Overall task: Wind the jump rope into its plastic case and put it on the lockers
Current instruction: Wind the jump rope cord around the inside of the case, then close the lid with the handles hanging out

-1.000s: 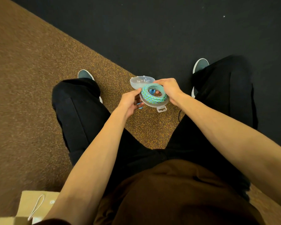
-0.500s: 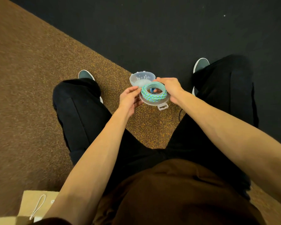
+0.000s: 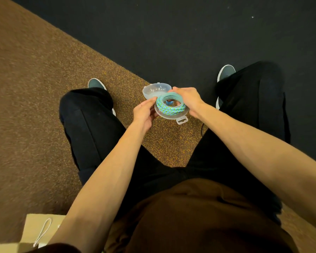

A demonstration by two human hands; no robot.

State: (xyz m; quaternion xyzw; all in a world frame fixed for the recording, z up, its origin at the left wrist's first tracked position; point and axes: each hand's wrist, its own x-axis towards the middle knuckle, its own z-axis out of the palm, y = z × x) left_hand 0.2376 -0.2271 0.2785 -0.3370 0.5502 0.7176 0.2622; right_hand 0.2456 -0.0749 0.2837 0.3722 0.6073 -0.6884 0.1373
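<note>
Both hands meet over the speckled floor (image 3: 171, 147) — left hand (image 3: 144, 114) fingers gripping the open clear plastic case (image 3: 171, 117) by its rim, right hand (image 3: 188, 99) fingers curled over the coiled teal jump rope (image 3: 169, 109) seated in its base.

Both bare forearms reach forward and converge on the round clear plastic case (image 3: 181, 121). The left hand (image 3: 144, 114) holds the case's left side, thumb at the rim and fingers curled under it. The right hand (image 3: 188, 99) comes in from the case's right, fingers curled over the far side of the coiled turquoise jump rope (image 3: 169, 109) seated in it.
</note>
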